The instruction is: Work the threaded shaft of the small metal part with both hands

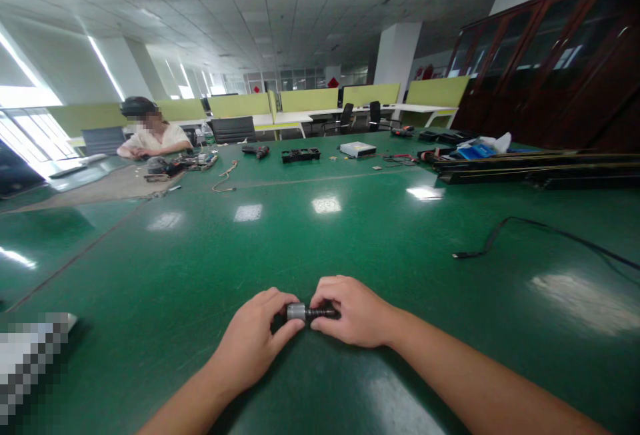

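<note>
A small metal part with a silver cylinder (296, 312) at one end and a dark ribbed shaft (320, 313) at the other lies crosswise between my hands, low over the green table (280, 235). My left hand (257, 332) pinches the silver end between thumb and fingers. From the other side, my right hand (353, 308) is closed around the dark shaft, thumb below and fingers above. The shaft's right tip is partly hidden by that hand. Whether the part rests on the tabletop or hangs just above it, I cannot tell.
To the right a black cable (530, 222) with a metal plug lies on the table. Farther back are a black power drill (256, 151), a black module (301, 154), a silver box (357, 149) and long dark rails (500, 168). A seated person (155, 135) is at the far left.
</note>
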`<state>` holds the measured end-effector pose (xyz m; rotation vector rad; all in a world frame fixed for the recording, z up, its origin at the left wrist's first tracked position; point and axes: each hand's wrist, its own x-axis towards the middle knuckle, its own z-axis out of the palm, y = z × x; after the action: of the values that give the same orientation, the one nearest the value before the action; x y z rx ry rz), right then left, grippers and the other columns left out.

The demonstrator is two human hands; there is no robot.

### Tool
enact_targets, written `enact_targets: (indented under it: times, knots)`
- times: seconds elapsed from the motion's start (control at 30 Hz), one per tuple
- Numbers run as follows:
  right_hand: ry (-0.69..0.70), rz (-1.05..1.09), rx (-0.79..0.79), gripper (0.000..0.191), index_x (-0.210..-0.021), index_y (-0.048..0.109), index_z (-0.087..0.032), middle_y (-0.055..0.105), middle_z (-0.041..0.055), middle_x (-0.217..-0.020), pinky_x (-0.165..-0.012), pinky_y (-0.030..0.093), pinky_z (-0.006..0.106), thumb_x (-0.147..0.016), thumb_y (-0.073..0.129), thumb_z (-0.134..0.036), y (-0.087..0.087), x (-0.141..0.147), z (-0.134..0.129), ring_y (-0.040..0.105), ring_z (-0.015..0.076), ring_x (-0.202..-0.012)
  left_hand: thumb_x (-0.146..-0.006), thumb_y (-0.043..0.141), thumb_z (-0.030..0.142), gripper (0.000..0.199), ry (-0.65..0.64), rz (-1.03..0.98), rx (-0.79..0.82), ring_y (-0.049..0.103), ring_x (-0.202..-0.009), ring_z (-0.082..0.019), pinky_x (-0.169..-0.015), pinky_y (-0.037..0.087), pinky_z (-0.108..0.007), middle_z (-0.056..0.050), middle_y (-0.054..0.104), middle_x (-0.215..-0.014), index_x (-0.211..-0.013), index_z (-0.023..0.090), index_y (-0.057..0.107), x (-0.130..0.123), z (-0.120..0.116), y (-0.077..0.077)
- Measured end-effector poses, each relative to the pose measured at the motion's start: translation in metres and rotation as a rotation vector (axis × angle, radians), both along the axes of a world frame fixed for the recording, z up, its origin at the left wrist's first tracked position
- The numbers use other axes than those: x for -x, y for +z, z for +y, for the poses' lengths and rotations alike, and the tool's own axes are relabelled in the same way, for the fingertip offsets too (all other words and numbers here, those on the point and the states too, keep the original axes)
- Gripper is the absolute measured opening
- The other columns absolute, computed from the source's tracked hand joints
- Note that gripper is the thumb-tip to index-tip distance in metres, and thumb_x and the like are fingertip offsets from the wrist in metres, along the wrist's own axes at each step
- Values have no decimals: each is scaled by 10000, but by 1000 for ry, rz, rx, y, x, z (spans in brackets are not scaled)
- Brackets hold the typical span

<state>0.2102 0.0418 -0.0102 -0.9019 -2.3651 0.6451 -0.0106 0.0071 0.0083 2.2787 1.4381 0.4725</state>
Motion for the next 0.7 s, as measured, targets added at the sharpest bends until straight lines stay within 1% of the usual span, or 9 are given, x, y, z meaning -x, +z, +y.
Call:
enact_targets:
  times: [0.2, 0.7]
  knots:
    - [-24, 3, -2, 100, -842, 678, -183, 618, 1, -766, -675, 379, 253, -750, 696, -220, -1, -1, 0, 556, 137, -712, -912, 591, 344, 174, 3, -2, -3, 582, -865, -203, -774, 429, -308, -8, 630, -925, -1059, 266, 640, 1, -1, -2]
    - [-45, -37, 12, 96, -795, 633, -190, 578, -33, -707, -668, 365, 252, -727, 696, -215, -3, -6, 3, 523, 112, -649, -903, 599, 341, 169, 3, -7, 15, 577, -836, -192, -760, 419, -306, 1, 619, -899, -1047, 266, 644, 0, 0, 0]
